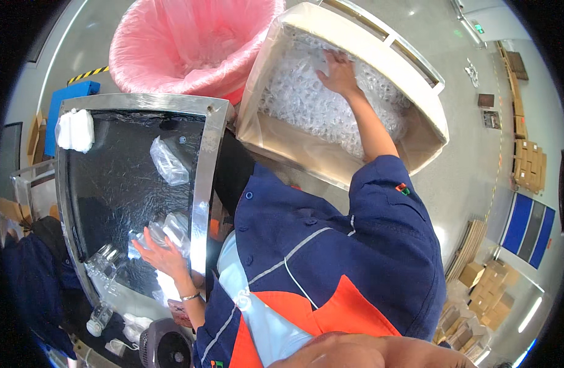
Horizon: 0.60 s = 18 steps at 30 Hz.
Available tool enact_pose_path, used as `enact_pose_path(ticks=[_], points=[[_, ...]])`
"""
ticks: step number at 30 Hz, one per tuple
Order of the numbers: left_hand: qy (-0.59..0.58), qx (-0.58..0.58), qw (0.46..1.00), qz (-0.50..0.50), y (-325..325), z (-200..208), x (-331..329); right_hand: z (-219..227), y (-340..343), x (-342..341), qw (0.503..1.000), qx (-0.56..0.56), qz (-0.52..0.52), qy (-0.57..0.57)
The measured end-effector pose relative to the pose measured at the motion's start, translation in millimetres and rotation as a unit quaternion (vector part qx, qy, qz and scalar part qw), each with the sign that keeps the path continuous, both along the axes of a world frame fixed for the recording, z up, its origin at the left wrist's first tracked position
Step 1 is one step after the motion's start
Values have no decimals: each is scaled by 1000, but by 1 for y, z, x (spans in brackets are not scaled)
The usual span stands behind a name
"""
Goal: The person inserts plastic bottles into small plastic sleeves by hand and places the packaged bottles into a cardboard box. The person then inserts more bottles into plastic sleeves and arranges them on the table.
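Note:
My right hand (338, 75) reaches into a large cream-lined bin (417, 67), its fingers spread over a heap of small clear plastic pieces (300, 92). The fingertips touch the heap, and nothing shows gripped in them. Over a metal-framed table with a dark, film-like top (110, 184), my left hand (162, 253) has its fingers apart. Clear plastic pieces (176, 230) lie under and beside that hand; whether a bag encloses them I cannot tell. Farther up the tabletop rests a clear plastic bag (169, 162), with what is inside it unclear.
A round bin with a pink liner (135, 55) stands beyond the table. On the table's far left corner sits a white bundle (75, 130). Clear plastic containers (101, 260) and a dark fan-like device (165, 346) are nearer me. Another person's dark sleeve (24, 270) shows at left.

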<state>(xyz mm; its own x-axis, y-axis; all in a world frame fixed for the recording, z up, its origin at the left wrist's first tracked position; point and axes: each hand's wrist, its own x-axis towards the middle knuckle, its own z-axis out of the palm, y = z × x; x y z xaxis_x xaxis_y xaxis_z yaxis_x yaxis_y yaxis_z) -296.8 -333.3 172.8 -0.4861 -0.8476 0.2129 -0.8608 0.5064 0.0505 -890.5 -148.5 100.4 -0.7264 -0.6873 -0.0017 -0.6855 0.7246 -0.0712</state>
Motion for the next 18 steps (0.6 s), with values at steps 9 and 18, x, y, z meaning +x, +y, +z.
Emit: enact_pose_path(ticks=[9, 18], points=[[-25, 49, 998, 29, -4, 9, 10, -23, 55, -16, 996, -46, 1, -70], [142, -69, 946, -285, -24, 127, -161, -12, 45, -27, 998, -13, 6, -59]])
